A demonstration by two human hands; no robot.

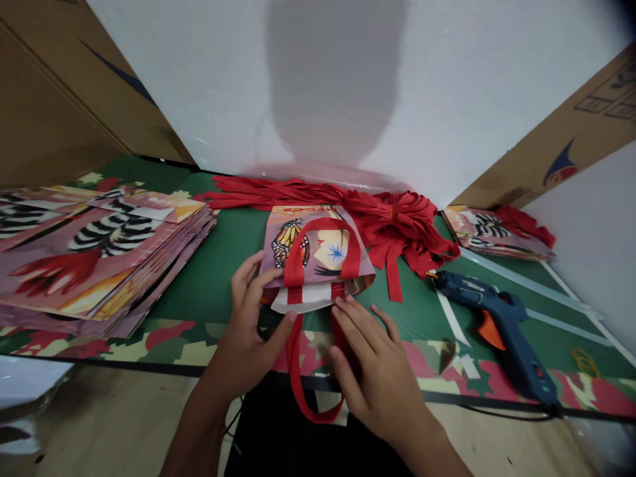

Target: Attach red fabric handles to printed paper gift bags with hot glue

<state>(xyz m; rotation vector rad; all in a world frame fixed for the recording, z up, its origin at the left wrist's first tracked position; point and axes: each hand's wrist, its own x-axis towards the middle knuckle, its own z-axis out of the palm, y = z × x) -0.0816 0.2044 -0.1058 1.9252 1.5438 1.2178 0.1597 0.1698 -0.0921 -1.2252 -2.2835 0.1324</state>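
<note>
A small printed paper bag (318, 255) with a butterfly and a blue star lies at the middle of the green table, its open end toward me. One red ribbon handle (295, 265) loops over its printed face; a second red loop (298, 381) hangs past the table's front edge. At the bag's left corner, my left hand (251, 324) has its fingers spread, touching the bag's edge. My right hand (370, 358) rests at the right of the bag's mouth, fingers extended over the ribbon where it meets the white inner flap (308, 296).
Printed bags are stacked (109, 258) at left, with a smaller stack (501, 232) at back right. Red ribbons (392, 218) lie behind the bag. A blue glue gun (507, 324) with its cable, clear glue sticks (536, 285) and white strips (452, 318) are at right.
</note>
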